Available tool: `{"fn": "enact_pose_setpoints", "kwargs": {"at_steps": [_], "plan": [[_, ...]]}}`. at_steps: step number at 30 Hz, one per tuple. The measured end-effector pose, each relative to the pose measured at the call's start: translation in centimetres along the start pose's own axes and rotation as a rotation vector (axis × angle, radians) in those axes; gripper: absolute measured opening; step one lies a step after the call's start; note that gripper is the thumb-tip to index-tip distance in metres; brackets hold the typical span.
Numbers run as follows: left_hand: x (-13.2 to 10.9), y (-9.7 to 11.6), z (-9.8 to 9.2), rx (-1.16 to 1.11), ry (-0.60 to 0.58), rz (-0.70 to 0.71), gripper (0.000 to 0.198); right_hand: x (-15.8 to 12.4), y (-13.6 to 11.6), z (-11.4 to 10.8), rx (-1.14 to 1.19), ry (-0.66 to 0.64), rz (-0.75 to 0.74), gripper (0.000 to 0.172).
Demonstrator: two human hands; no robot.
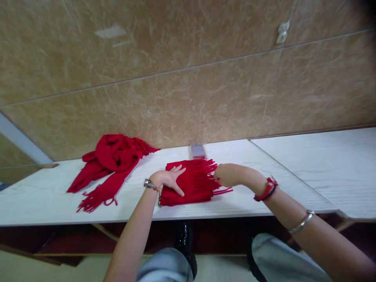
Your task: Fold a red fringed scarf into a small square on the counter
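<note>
A red fringed scarf [195, 182] lies folded into a flat rectangle on the white bench top, its fringe pointing right. Flat on its left part rests my left hand [173, 179], fingers spread. At the fringe end is my right hand [227, 174], its fingers curled closed against the red strands; whether a strand is pinched inside is hidden. Farther left, a second red scarf [114, 156] sits in a loose, crumpled heap, with its fringe spread toward the front edge.
Behind the folded scarf, a small blurred grey item [198, 151] stands near the tiled wall [188, 105]. The white bench top [141, 205] has a seam at right and open shelves below. A small white fixture [282, 32] is on the wall. My shoe [183, 237] shows underneath.
</note>
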State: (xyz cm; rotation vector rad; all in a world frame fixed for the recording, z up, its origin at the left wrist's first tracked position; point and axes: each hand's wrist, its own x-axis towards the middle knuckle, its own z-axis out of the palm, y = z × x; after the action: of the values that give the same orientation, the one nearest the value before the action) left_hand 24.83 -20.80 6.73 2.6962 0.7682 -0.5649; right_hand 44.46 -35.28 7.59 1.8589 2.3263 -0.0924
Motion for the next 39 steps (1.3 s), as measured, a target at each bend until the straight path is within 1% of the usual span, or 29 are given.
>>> {"fn": "enact_pose_setpoints", "kwargs": {"at_steps": [2,3,6,8,9,11,13,16,19,21,23,27,29,33,36,39], "plan": [[-0.1,0.0,-0.2,-0.001,-0.009,0.007,0.123,-0.6,1.8,0.2,-0.013,-0.020,0.061,0.028],[-0.3,0.0,-0.3,-0.003,-0.017,0.006,0.122,-0.7,2.5,0.5,-0.011,-0.009,0.081,0.030],[-1.0,0.2,-1.1,-0.015,-0.026,-0.014,0.110,-0.5,3.7,1.7,0.053,0.106,0.086,0.031],[-1.6,0.8,-1.6,-0.019,0.035,-0.019,0.097,0.0,3.8,3.0,0.120,0.215,0.024,0.034],[-1.8,1.3,-1.8,-0.011,0.084,-0.013,0.092,0.4,3.7,3.6,0.157,0.256,-0.016,0.037],[-2.0,2.9,-1.8,0.013,0.169,0.010,0.086,1.2,3.4,5.0,0.225,0.289,-0.079,0.046],[-1.8,5.0,-1.5,0.028,0.189,0.028,0.084,1.9,3.2,6.3,0.256,0.269,-0.089,0.054],[-1.3,8.0,-0.4,0.041,0.118,0.038,0.092,2.2,3.2,7.4,0.232,0.207,-0.072,0.061],[-0.7,9.6,0.9,0.074,0.013,0.070,0.097,1.7,3.3,7.9,0.190,0.165,-0.074,0.056],[-0.5,10.0,1.6,0.097,0.004,0.074,0.095,1.3,3.2,8.0,0.161,0.183,-0.073,0.052],[-0.3,10.0,2.1,0.103,0.042,0.048,0.088,0.9,3.1,8.1,0.133,0.228,-0.078,0.051],[-0.2,10.1,2.8,0.084,0.135,0.006,0.054,0.5,2.7,8.3,0.105,0.289,-0.076,0.049],[-0.2,10.1,3.1,0.092,0.170,-0.017,0.045,0.5,2.6,8.4,0.108,0.299,-0.060,0.049],[-0.3,9.6,3.4,0.109,0.218,-0.063,0.041,0.4,2.6,8.6,0.125,0.323,-0.038,0.050],[-0.4,9.2,3.0,0.133,0.245,-0.084,0.039,0.3,2.6,8.7,0.129,0.336,-0.032,0.049],[-0.8,8.9,2.3,0.186,0.250,-0.044,0.038,0.2,2.7,8.8,0.131,0.346,-0.036,0.049]]}}
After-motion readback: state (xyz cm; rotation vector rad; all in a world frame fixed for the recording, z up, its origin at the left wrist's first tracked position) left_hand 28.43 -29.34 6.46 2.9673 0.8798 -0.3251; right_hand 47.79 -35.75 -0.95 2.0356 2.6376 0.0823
